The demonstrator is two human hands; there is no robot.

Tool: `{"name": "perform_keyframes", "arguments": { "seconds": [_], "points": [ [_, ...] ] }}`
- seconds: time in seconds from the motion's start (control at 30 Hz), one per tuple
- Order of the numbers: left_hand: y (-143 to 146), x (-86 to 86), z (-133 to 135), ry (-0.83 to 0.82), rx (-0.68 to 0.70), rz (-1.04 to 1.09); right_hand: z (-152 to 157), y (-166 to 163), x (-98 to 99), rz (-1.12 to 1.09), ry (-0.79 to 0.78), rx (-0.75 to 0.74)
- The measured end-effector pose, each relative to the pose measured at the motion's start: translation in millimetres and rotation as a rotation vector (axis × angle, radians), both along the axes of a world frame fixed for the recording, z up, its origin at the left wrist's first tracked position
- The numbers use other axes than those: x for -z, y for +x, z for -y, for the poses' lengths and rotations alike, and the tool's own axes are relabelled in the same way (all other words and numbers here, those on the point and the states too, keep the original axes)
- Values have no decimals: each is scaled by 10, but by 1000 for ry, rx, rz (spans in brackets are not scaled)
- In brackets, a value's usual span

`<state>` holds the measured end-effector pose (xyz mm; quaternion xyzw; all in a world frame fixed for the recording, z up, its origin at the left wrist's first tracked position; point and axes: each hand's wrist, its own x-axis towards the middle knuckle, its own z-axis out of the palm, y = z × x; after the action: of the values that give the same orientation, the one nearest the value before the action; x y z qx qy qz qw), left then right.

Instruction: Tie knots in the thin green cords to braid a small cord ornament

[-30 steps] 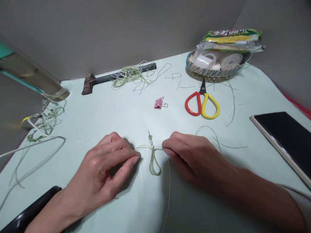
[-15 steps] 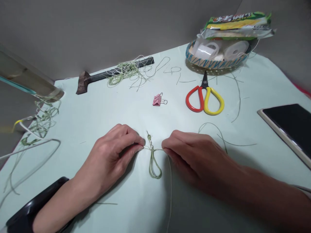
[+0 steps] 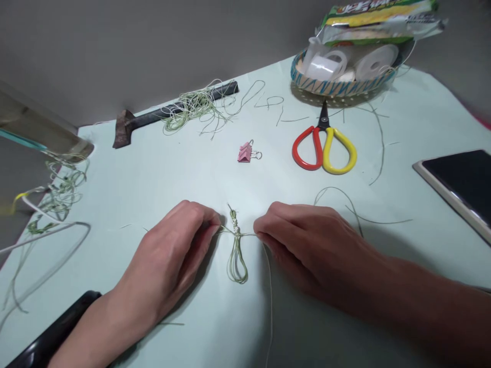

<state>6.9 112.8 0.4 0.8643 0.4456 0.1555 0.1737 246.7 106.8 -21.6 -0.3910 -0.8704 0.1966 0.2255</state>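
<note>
Between my hands a knotted green cord loop point(image 3: 238, 263) lies on the pale table, with white and green knots at its upper part and a short tail at the tip. My left hand point(image 3: 180, 250) pinches thin cord ends just left of the knots. On the other side my right hand point(image 3: 303, 243) is closed on a pale cord point(image 3: 247, 234) that runs to the knots. From under the right fingers a long pale strand point(image 3: 271, 301) trails down toward the table's near edge. The fingertips themselves hide how the cords are gripped.
Beyond the hands lie a pink binder clip point(image 3: 247, 153) and red-and-yellow-handled scissors point(image 3: 324, 122). A hammer point(image 3: 143, 119) lies under a cord tangle point(image 3: 192, 108). At the back right stands a basket point(image 3: 345, 88) with spools and a packet. A phone point(image 3: 460, 179) rests at right; more cords point(image 3: 67, 184) lie at left.
My left hand has drawn slightly left, lengthening the cord between its fingers and the knots. The loop has tilted a little leftward. My right hand stays nearly in place; the view has shifted slightly.
</note>
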Motion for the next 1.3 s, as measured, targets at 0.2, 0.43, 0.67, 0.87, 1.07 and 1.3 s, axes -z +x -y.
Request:
{"name": "perform_keyframes", "arguments": {
  "seconds": [0.2,0.43,0.67,0.87,1.07,1.3],
  "points": [
    [-21,-22,13,8,57,30,8,8,19,-7,22,4],
    [30,-26,12,-4,-11,71,5,5,21,-29,30,-12],
    [25,-65,40,4,-68,70,9,19,31,-23,33,0],
    [-22,-153,139,39,24,85,-11,0,12,-24,-5,-12],
    [-82,-106,239,55,119,47,-4,7,11,-12,8,-10],
    [-69,-137,246,6,36,6,1,13,5,-2,-15,-11]
  ]
}}
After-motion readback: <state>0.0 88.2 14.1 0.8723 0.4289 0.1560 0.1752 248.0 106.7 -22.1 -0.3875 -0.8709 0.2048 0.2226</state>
